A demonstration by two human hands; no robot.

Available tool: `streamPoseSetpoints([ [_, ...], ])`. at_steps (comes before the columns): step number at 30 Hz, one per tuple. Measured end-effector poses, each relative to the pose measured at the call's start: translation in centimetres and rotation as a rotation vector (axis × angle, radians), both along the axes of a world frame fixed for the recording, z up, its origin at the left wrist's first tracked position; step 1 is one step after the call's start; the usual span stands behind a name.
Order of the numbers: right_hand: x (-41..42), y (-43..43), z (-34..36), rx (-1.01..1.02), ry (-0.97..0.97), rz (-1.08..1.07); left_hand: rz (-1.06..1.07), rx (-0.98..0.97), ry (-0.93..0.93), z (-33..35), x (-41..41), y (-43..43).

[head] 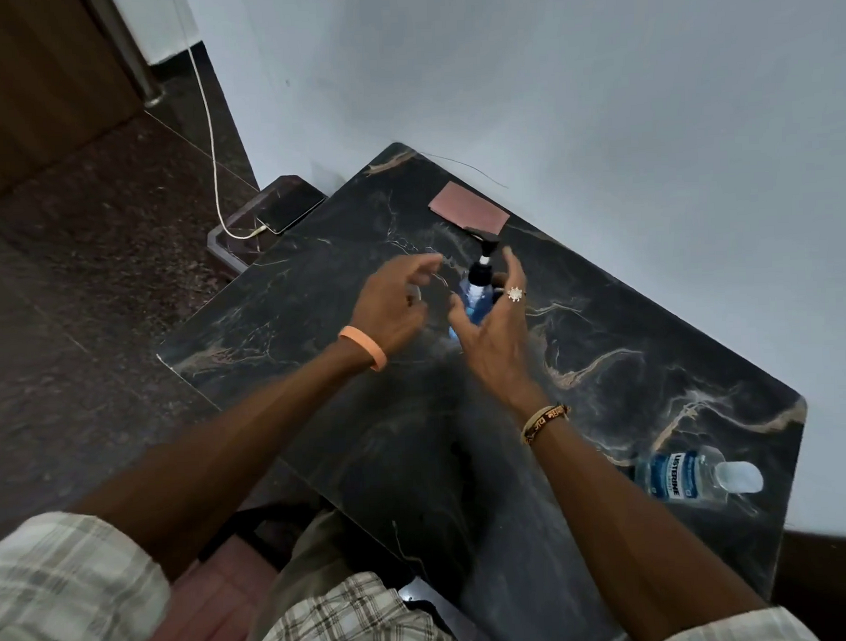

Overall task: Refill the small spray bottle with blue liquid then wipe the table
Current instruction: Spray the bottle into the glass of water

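The small spray bottle (477, 297) stands upright near the middle of the dark marble table (605, 362); it has a black pump head and blue liquid inside. My right hand (495, 327) is cupped around it, thumb on its left and fingers spread on its right, and it does not visibly grip the bottle. Just left of the bottle my left hand (394, 304) hovers with its fingers apart and nothing in it. A pink cloth (470, 208) lies flat behind the bottle. A clear Listerine bottle (690, 476) with a white cap lies on its side at the table's right end.
A small pale object (416, 291) shows partly under my left hand. The table stands against a white wall. A phone (292, 209) on a charging cable lies on a lower stool past the table's far left corner. My legs are under the near edge.
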State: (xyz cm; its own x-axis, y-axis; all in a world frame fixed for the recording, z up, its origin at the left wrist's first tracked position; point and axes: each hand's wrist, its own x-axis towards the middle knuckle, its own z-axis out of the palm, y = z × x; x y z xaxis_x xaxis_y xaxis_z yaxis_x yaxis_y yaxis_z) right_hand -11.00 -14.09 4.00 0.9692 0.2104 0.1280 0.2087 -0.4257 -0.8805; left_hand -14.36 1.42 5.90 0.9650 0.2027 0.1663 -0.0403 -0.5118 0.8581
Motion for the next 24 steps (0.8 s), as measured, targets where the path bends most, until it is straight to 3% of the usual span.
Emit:
streamPoseSetpoints([
  [3,0.3,1.3,0.6,-0.061,-0.147,0.085,0.122,0.163,0.022,-0.9,-0.5,3.2],
  [7,-0.1,2.8,0.1,-0.066,-0.136,0.202,-0.002,0.292,0.157,-2.5,-1.1,5.4],
  [14,-1.8,3.6,-1.4,-0.136,-0.082,0.285,-0.095,0.306,0.317,-4.6,-1.5,5.4],
  [24,-2.1,3.8,-0.5,-0.446,-0.135,0.302,0.165,0.198,0.425,-6.7,-0.3,4.6],
])
